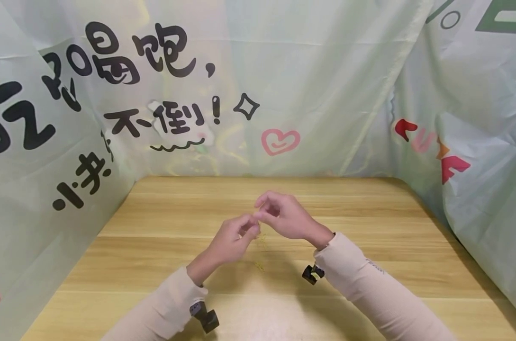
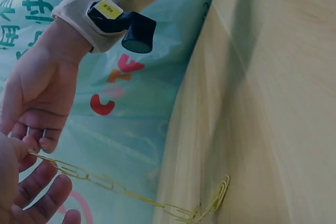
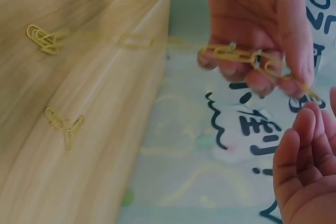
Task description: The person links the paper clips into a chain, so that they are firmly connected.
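A chain of yellow paper clips (image 2: 110, 184) hangs from the hands over the wooden table. The left hand (image 1: 230, 241) pinches it near its upper end between thumb and fingers. Just above and to its right, the right hand (image 1: 289, 218) has thumb and index fingertip together at the topmost clip (image 3: 314, 96); the exact contact is partly hidden. Farther down, the chain ends in a bunch of clips (image 3: 43, 41). A small group of yellow paper clips (image 3: 65, 124) lies on the tabletop, seen in the head view below the hands.
The wooden table (image 1: 155, 265) has printed cloth (image 1: 326, 71) hanging behind it and at both sides. Black wrist cameras sit on both sleeves, one under the left cuff (image 1: 205, 317) and one under the right cuff (image 1: 313, 273).
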`<state>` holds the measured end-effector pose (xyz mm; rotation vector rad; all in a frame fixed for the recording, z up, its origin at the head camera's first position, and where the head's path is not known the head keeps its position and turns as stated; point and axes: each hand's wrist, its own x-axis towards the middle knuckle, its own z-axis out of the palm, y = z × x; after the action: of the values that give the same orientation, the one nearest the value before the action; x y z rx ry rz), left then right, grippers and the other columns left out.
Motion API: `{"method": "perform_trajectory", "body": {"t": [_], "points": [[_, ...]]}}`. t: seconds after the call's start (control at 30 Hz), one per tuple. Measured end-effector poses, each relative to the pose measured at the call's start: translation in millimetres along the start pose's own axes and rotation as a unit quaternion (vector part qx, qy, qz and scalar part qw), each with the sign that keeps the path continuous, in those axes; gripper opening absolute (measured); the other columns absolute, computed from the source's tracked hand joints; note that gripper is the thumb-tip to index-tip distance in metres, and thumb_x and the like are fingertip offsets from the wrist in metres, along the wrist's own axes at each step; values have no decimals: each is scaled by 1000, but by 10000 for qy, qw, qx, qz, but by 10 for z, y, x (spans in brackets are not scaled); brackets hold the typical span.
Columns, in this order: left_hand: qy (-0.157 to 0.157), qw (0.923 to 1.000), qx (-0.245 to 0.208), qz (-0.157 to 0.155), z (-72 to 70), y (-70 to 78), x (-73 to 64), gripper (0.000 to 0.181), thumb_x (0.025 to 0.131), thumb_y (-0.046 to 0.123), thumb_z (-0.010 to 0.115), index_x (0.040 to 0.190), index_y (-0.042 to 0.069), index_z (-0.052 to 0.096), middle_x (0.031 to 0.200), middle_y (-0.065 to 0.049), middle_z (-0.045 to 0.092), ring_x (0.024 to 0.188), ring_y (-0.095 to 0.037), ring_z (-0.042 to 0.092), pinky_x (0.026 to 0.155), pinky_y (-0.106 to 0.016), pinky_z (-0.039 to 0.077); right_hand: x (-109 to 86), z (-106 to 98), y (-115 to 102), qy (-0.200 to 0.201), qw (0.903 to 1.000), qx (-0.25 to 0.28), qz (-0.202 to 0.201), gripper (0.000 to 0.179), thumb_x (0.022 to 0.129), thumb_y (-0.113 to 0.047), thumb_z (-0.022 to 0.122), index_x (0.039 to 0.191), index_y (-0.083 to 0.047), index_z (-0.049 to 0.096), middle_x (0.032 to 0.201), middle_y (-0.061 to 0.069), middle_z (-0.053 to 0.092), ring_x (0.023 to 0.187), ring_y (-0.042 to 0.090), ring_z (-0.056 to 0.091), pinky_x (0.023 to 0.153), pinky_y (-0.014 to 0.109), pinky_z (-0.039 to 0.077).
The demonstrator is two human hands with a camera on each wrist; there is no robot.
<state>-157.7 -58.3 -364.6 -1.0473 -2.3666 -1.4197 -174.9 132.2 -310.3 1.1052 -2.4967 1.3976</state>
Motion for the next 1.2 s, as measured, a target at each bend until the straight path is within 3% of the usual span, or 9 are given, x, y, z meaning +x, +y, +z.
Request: {"method": "perform_trajectory", "body": {"t": [0.2,0.33,0.43,0.53,0.7,0.8,0.9,1.0,1.2], "points": [[206,9997,38,130,-19,-31,-46,12,97,9,53,90,5,62,80,0,65,71,-16,62,65,-29,54,21,57,260,58,9982,-502,334,10,94,-9,62,100,-1,65,82,3,64,69,13,58,63,29,51],[244,9994,105,218,-31,-39,-44,13,97,8,52,92,3,63,80,1,64,70,-12,61,65,-29,53,38,131,539,-499,9879,-1321,642,13,93,-10,63,102,-1,67,84,0,65,72,12,59,65,28,51],[266,9993,142,219,-38,-31,-43,13,97,9,53,92,3,63,79,2,63,69,-12,60,65,-29,52,37,213,716,-1057,9741,-1787,895,17,92,-9,65,107,-1,67,85,2,65,72,11,58,67,29,52],[269,9993,114,215,-38,-32,-43,13,97,8,53,90,4,63,79,1,64,69,-15,62,65,-30,52,36,296,827,-1446,9639,-1893,1193,24,88,-3,63,112,-2,67,86,7,67,60,9,51,67,29,51],[210,9996,36,184,-34,-38,-38,13,97,9,53,89,5,62,80,1,65,69,-17,63,65,-31,53,46,379,907,-1793,9528,-1908,1538,26,89,-3,63,114,-6,68,70,3,62,45,7,36,52,24,40],[202,9996,29,182,-29,-32,-27,13,97,9,53,89,5,62,79,-2,65,68,-17,63,65,-32,53,51,385,917,-1840,9481,-2075,1554,21,89,-3,65,110,-6,69,70,1,59,48,8,39,50,24,39],[206,9996,18,216,-28,-29,-17,14,97,9,53,89,3,62,78,-5,65,68,-16,62,64,-32,52,56,379,919,-1786,9454,-2325,1423,16,86,1,66,99,-7,71,84,1,65,60,11,49,61,27,47],[189,9996,28,215,-26,-24,-9,14,97,9,53,89,3,62,78,-5,65,67,-12,61,64,-30,52,49,373,913,-1759,9436,-2445,1377,14,84,5,64,84,-9,69,82,1,66,68,13,55,68,29,50],[122,9998,93,156,-6,-41,-30,15,98,10,53,88,5,62,79,1,64,68,-15,62,65,-31,53,-11,402,910,-1888,9380,-2446,1572,24,80,9,59,68,-12,57,64,-5,51,59,10,46,55,24,41]]}}
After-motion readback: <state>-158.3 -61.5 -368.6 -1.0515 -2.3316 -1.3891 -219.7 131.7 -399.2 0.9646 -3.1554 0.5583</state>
